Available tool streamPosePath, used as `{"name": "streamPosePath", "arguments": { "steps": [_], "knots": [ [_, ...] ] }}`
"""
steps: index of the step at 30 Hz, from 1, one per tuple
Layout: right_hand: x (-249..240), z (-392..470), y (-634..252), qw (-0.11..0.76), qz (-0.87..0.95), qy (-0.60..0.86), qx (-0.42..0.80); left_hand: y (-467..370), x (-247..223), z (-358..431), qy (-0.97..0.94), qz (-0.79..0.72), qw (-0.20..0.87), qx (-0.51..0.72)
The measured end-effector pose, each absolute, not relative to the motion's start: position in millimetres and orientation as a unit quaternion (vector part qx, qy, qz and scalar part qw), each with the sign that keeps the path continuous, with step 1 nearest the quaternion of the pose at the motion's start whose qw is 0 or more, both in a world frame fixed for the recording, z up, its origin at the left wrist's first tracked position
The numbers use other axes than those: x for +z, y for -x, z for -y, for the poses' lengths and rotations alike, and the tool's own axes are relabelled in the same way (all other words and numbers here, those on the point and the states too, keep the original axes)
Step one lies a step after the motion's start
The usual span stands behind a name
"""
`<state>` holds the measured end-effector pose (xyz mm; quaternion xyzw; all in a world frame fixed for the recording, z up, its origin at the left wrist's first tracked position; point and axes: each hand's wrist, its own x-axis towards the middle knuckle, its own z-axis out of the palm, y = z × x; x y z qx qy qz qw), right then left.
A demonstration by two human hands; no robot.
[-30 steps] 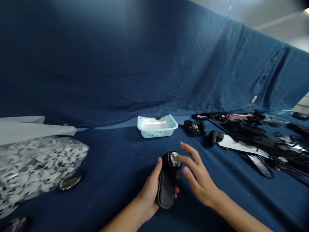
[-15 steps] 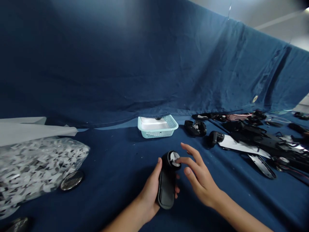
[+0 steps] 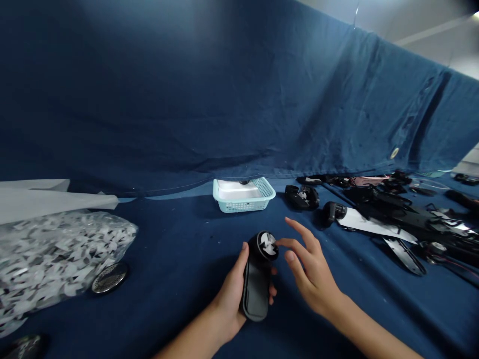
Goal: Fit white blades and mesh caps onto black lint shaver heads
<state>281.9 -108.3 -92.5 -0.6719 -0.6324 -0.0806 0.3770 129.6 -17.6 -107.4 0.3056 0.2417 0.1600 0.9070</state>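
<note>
My left hand [image 3: 235, 289] is wrapped round a black elongated device [image 3: 256, 291] with a round head at its upper end. Set in that head is a white, fan-like rotor [image 3: 268, 244] with dark gaps between its blades. The device's exact kind does not show. My right hand [image 3: 312, 267] is just to the right of the head, fingers apart and holding nothing. Its index fingertip is at the rotor's right edge; whether it touches I cannot tell.
A light-blue basket [image 3: 245, 206] with a white lining stands at the back. Left lies a clear bag [image 3: 71, 249] of small white-and-grey pieces, beside a round disc [image 3: 110, 277]. Black parts [image 3: 302, 197], a white strip [image 3: 374, 227] and a pink basket [image 3: 368, 182] lie to the right.
The rotor has turned to a different angle in the head. My right index finger has moved from over the rotor to its right edge. My left hand keeps its hold.
</note>
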Motion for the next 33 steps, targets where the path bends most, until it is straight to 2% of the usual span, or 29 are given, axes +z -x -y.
{"name": "streamPosePath", "arguments": {
  "steps": [7,15,26,33],
  "knots": [
    [-93.0,110.8,-280.6,0.406,0.675,0.615,-0.045,-129.0,-108.2,18.3,-0.313,-0.247,0.903,0.16],
    [-92.5,105.3,-282.2,0.308,0.665,0.663,-0.154,-130.1,-107.9,17.7,-0.314,-0.244,0.904,0.158],
    [-95.0,110.9,-281.1,0.376,0.665,0.637,-0.101,-129.8,-109.0,15.7,-0.291,-0.238,0.912,0.163],
    [-91.4,107.6,-278.2,0.32,0.678,0.646,-0.144,-129.9,-103.3,20.6,-0.314,-0.26,0.898,0.168]
  ]
}}
